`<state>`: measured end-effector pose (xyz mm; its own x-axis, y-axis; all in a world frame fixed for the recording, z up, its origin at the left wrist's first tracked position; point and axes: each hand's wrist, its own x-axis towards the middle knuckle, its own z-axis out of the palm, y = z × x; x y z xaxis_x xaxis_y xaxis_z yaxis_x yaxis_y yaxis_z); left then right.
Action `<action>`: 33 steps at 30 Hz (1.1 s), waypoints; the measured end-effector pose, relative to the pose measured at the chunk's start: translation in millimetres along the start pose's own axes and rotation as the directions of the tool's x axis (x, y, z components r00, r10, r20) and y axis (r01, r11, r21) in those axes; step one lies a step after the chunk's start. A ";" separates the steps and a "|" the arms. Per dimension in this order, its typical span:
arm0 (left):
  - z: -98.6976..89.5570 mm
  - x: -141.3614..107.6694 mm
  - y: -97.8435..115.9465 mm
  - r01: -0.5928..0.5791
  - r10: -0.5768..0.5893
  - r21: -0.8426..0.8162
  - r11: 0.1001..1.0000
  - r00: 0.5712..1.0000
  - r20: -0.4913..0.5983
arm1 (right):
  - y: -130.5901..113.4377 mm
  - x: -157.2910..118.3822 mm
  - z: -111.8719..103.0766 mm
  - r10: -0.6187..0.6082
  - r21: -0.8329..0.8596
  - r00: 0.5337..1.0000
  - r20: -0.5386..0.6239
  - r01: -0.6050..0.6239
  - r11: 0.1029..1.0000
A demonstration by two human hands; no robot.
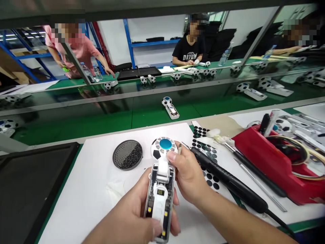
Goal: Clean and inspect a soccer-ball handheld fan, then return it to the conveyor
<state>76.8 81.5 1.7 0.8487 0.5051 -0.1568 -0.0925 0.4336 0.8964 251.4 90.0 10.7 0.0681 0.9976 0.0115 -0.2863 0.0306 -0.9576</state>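
A handheld device (160,200) with a clear casing, circuit parts and a small display is held over the white sheet. Its round football-patterned head (164,146) has a blue disc and points away from me. My left hand (137,210) wraps the body, thumb on its lower front. My right hand (186,166) grips the head and neck from the right, thumb near the blue disc. A round grey tray (127,155) of small black screws lies beyond my left hand. A black electric screwdriver (228,179) lies right of my right hand.
A red holder (269,162) with pens and tape rolls stands right, beside metal tools and a sheet of black round stickers (212,156). A black tray (33,186) sits left. Another device (170,108) lies on the green conveyor (114,120). People sit and stand across it.
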 end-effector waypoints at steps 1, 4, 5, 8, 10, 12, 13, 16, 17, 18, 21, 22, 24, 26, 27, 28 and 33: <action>-2.2 2.6 -2.7 0.018 -0.018 -0.008 1.000 1.000 0.023 | 2.3 1.0 -2.1 -0.001 0.037 1.000 -0.010 0.002 0.999; -6.6 11.4 -10.8 -0.050 0.051 -0.120 0.991 0.999 0.009 | 8.7 3.8 -5.2 0.074 0.058 0.996 -0.046 -0.072 0.996; -7.8 14.1 -12.7 -0.097 0.095 -0.167 0.981 0.995 -0.020 | 10.7 4.4 -5.1 0.107 0.042 0.993 -0.050 -0.105 0.994; -12.9 18.1 -14.3 -0.207 0.172 -0.247 0.947 0.973 -0.153 | 16.6 2.4 -1.3 0.193 0.033 0.980 0.046 -0.195 0.980; -17.2 16.9 -13.4 -0.227 0.163 -0.265 0.937 0.957 -0.240 | 20.0 -2.5 3.1 0.254 0.016 0.952 0.173 -0.261 0.965; -21.0 14.0 -12.6 -0.215 0.123 -0.280 0.935 0.942 -0.313 | 22.0 -8.8 7.4 0.306 -0.061 0.918 0.253 -0.301 0.952; -22.3 12.6 -12.5 -0.206 0.106 -0.282 0.937 0.937 -0.332 | 22.4 -11.8 9.0 0.324 -0.115 0.907 0.270 -0.304 0.946; -23.4 10.2 -12.8 -0.186 0.086 -0.281 0.941 0.939 -0.333 | 22.4 -17.6 11.6 0.339 -0.230 0.899 0.277 -0.280 0.932; -23.2 9.9 -12.8 -0.180 0.081 -0.289 0.940 0.943 -0.323 | 22.2 -18.4 11.9 0.340 -0.236 0.898 0.281 -0.279 0.931; -23.1 9.7 -12.7 -0.170 0.071 -0.305 0.937 0.947 -0.312 | 22.1 -18.8 12.1 0.340 -0.227 0.896 0.284 -0.282 0.932; -23.3 9.2 -13.3 -0.154 0.062 -0.348 0.925 0.963 -0.262 | 22.0 -18.8 13.5 0.339 -0.155 0.901 0.271 -0.306 0.939; -23.4 9.1 -14.0 -0.170 0.083 -0.367 0.914 0.967 -0.240 | 22.1 -18.9 14.2 0.333 -0.125 0.905 0.265 -0.310 0.942; -23.0 9.6 -16.5 -0.215 0.135 -0.423 0.880 0.968 -0.211 | 23.1 -19.4 15.6 0.321 -0.077 0.912 0.257 -0.312 0.947; -21.6 10.8 -19.9 -0.254 0.155 -0.469 0.846 0.958 -0.240 | 25.3 -20.5 16.4 0.309 -0.065 0.917 0.252 -0.303 0.951; -20.5 11.6 -21.5 -0.268 0.146 -0.478 0.836 0.950 -0.276 | 26.9 -21.1 16.6 0.306 -0.083 0.919 0.250 -0.294 0.952; -19.4 12.2 -22.9 -0.276 0.134 -0.474 0.836 0.941 -0.312 | 28.5 -21.6 16.6 0.301 -0.112 0.920 0.250 -0.281 0.953; -16.9 11.9 -23.0 -0.272 0.123 -0.338 0.901 0.908 -0.401 | 33.4 -23.4 17.9 0.275 -0.212 0.929 0.247 -0.225 0.951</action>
<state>80.2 90.1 -27.9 0.5499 0.8113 -0.1983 -0.4898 0.5056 0.7103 223.1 68.7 -16.4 -0.2514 0.9507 -0.1815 -0.0850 -0.2085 -0.9743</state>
